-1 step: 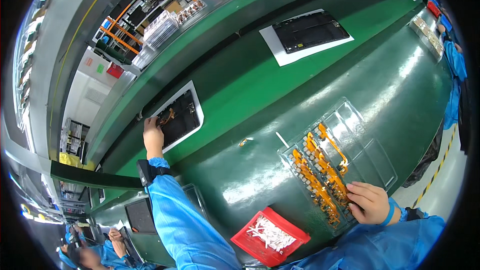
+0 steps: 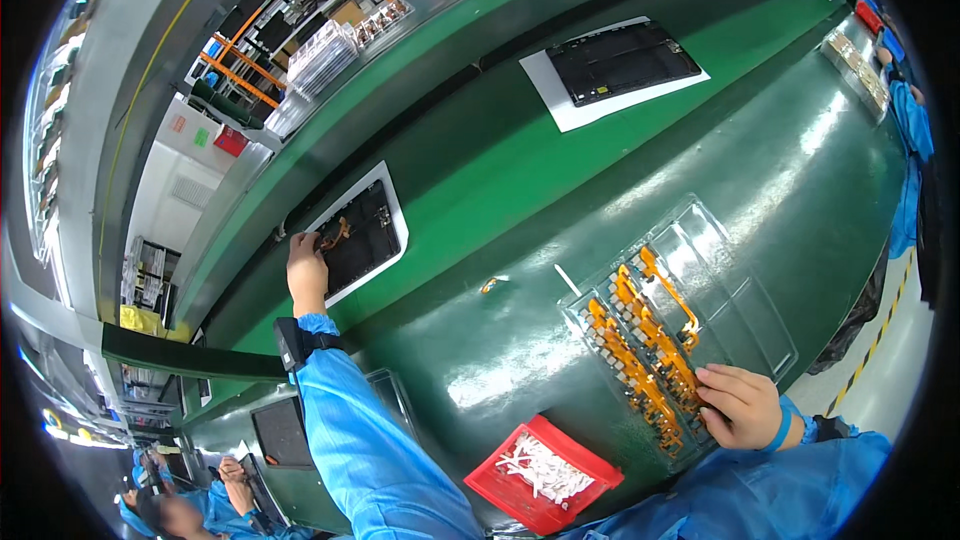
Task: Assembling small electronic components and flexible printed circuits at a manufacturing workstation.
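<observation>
My left hand (image 2: pixel 307 268) reaches to the left edge of a black tablet housing (image 2: pixel 368 238), its fingers curled at that edge. The housing rests on a white sheet, with a brown-orange flex cable (image 2: pixel 336 234) on it beside my fingers. My right hand (image 2: pixel 742 408) is at the right side of a clear plastic tray (image 2: pixel 745 315). Its fingers are bent, with the tips at a row of orange flex cables (image 2: pixel 655 335); what lies between the tips is hidden. More orange flex cables (image 2: pixel 620 365) fill the tray's left side.
A red bin (image 2: pixel 490 470) of small white strips stands near me. Farther off, another black housing (image 2: pixel 622 60) lies on a white sheet on the green belt (image 2: pixel 470 175). A small orange-and-white piece (image 2: pixel 488 286) lies on the bench. Another person (image 2: pixel 235 485) works at lower left.
</observation>
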A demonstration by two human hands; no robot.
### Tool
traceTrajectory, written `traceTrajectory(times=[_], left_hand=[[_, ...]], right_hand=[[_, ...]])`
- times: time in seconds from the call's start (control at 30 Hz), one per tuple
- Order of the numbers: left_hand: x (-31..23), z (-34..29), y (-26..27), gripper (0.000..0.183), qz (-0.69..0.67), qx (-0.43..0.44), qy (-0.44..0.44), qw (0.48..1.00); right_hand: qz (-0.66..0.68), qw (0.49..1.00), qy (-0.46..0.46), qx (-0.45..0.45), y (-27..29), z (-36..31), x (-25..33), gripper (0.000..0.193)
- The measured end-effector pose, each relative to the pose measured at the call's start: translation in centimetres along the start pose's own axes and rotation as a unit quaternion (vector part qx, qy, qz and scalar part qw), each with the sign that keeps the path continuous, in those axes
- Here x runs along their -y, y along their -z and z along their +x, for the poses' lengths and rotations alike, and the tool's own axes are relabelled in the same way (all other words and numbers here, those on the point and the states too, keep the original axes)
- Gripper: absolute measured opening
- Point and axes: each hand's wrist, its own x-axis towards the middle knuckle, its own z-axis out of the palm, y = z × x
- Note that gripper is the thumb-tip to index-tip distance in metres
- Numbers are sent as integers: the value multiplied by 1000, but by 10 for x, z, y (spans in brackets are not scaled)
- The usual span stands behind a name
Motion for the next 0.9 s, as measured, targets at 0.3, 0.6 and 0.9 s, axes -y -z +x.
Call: traceTrajectory(times=[0.3,0.6,0.9], left_hand=[[36,8,-16,13,14,63,-2,998],[35,8,-18,17,4,39,75,996],[42,1,-16,18,-3,28,32,999]], right_hand=[[-5,1000,12,8,1,-1,-2,29],[-8,1000,12,12,3,2,0,27],[-18,1000,11,13,2,2,3,27]])
